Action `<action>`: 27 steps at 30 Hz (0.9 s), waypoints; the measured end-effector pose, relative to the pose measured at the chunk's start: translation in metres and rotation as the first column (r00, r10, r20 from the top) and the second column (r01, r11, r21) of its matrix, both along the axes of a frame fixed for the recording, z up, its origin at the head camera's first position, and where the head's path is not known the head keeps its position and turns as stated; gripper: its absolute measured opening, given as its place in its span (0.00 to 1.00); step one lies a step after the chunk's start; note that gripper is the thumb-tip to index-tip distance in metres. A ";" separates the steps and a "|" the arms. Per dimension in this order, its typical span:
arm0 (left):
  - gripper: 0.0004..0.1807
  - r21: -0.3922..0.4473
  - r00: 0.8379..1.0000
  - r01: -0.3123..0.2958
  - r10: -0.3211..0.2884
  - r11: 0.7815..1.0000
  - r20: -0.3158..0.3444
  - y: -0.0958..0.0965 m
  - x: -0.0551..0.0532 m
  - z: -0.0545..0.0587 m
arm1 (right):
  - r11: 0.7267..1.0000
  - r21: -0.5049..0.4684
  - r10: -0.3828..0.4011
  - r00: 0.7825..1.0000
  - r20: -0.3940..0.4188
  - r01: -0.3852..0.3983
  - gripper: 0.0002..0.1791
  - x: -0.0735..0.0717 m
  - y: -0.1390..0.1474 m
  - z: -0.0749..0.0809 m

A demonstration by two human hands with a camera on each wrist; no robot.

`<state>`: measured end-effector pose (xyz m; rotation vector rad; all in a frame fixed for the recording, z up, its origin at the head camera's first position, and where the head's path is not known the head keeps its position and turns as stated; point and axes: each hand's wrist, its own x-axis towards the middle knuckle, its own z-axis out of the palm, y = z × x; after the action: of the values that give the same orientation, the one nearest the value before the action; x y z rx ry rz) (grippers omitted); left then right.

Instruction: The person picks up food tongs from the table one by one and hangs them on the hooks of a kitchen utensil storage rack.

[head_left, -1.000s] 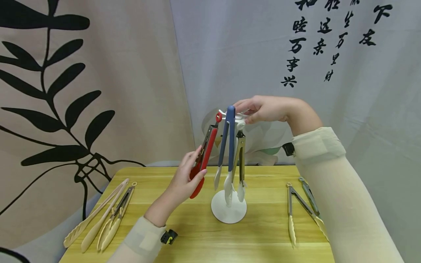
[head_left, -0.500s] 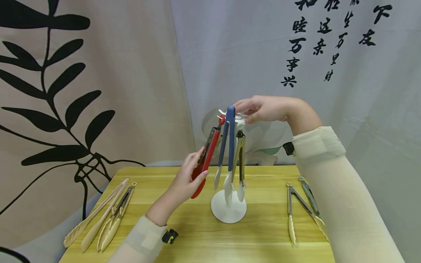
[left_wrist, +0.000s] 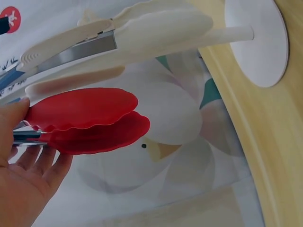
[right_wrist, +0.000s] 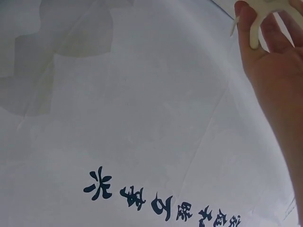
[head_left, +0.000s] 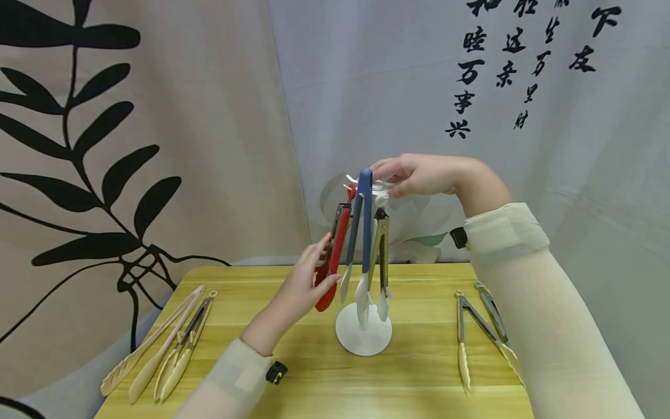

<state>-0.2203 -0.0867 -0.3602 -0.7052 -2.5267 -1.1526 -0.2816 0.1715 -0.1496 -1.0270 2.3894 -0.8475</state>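
Note:
My left hand grips a pair of red-tipped tongs between thumb and fingers. They hang tilted, head down, with their red end ring up at a hook on the left of a white utensil stand. In the left wrist view the two red scalloped heads stand slightly apart. My right hand holds the white hooked top of the stand. Blue-handled tongs and gold-coloured tongs with pale heads hang from the stand. Whether the red ring is around the hook I cannot tell.
On the left of the wooden table lie cream tongs and metal tongs with cream tips. To the right are spread cream-tipped tongs and grey-handled tongs, partly behind my right sleeve. A printed curtain hangs behind.
My left hand has moved right with the red tongs, bringing them closer to the stand and more upright. The right hand stays on the stand's top.

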 end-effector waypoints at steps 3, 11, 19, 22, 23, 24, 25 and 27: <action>0.47 0.006 1.000 0.007 -0.007 1.000 0.006 0.002 0.000 0.000 | 1.000 -0.001 0.004 1.000 -0.006 -0.004 0.25 0.000 0.000 0.000; 0.47 0.013 1.000 -0.001 0.001 1.000 0.006 0.004 -0.003 -0.002 | 1.000 0.002 -0.011 1.000 -0.008 0.011 0.25 0.001 -0.002 0.000; 0.47 0.039 0.999 0.022 -0.023 0.999 0.024 0.008 -0.004 -0.003 | 1.000 -0.001 -0.012 1.000 -0.003 0.012 0.25 0.001 -0.002 -0.001; 0.46 0.033 0.999 0.020 -0.021 0.999 0.033 0.009 -0.004 -0.003 | 1.000 -0.007 -0.005 1.000 -0.001 0.005 0.25 0.001 -0.002 -0.001; 0.46 0.030 0.999 0.021 -0.022 0.999 0.036 0.009 -0.004 -0.003 | 1.000 -0.008 -0.004 1.000 -0.001 0.004 0.25 0.001 -0.002 -0.001; 0.46 0.030 0.999 0.025 -0.026 0.999 0.038 0.009 -0.004 -0.003 | 1.000 -0.009 -0.003 1.000 0.000 0.003 0.25 0.001 -0.002 -0.001; 0.45 0.033 0.999 0.030 -0.032 0.999 0.040 0.009 -0.005 -0.004 | 1.000 -0.009 -0.002 1.000 0.001 0.002 0.25 0.001 -0.002 -0.001; 0.44 0.039 0.998 0.044 -0.045 0.998 0.040 0.009 -0.005 -0.004 | 1.000 -0.008 -0.003 1.000 0.003 0.003 0.25 0.001 -0.002 -0.001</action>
<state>-0.2258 -0.0778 -0.3641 -0.7388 -2.5275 -1.2388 -0.2807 0.1691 -0.1505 -1.0253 2.3870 -0.8601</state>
